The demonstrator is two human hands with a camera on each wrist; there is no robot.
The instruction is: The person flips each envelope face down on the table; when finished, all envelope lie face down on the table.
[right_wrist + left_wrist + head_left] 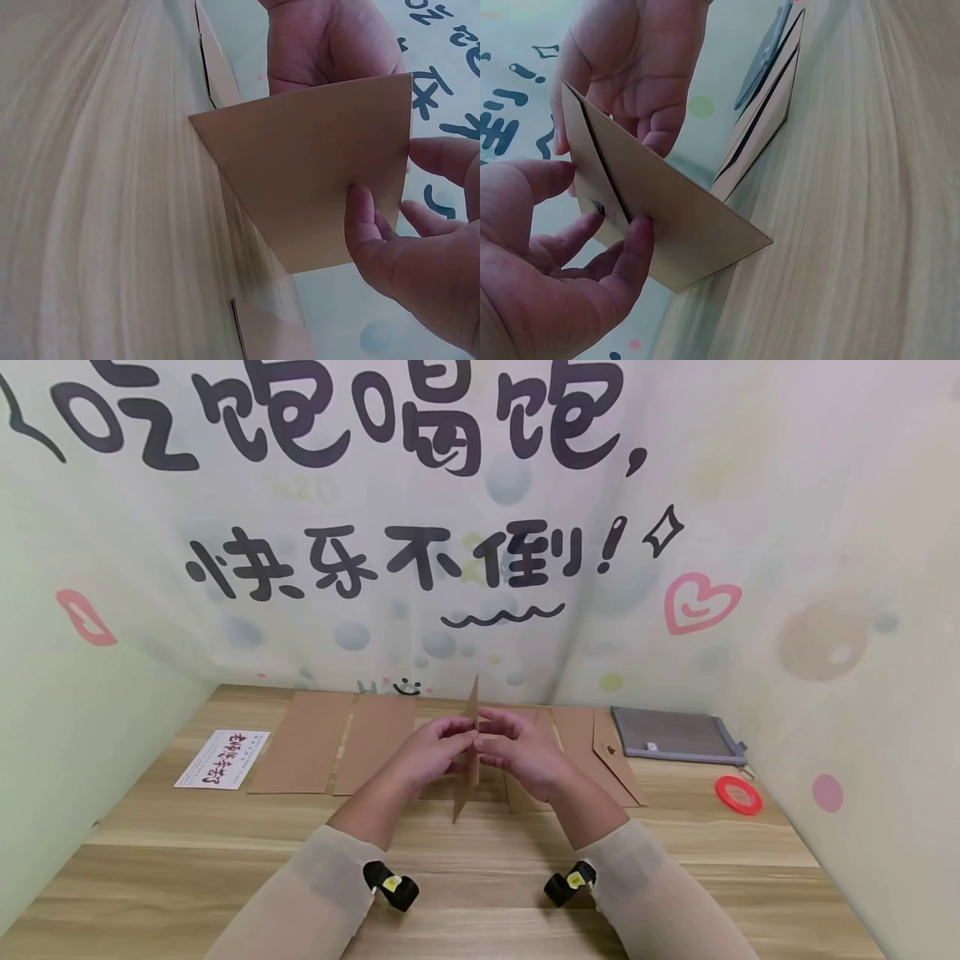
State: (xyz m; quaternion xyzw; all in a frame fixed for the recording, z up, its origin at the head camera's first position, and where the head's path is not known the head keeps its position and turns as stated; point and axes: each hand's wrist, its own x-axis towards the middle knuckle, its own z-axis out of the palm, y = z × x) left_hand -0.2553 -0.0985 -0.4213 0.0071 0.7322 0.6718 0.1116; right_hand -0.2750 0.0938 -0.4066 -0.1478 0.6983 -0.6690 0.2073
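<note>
A brown kraft-paper envelope [694, 236] stands upright off the table between both hands, seen nearly edge-on in the head view. Its flap side, with a small dark fastening, faces my left hand [427, 756]. That hand's thumb presses by the flap edge, while other fingers touch the flap and the envelope's edge. My right hand [528, 758] holds the same envelope from the other side. In the right wrist view its thumb lies on the plain back [292, 165], with fingers at the edge. Some fingertips are hidden behind the paper.
Along the back lie more brown envelopes: left ones [303, 743] plain side up, a right one [581, 747] with its flap showing. A white card [223, 760] with red writing is far left. A grey zip pouch [675, 735] and red tape roll [738, 795] are right.
</note>
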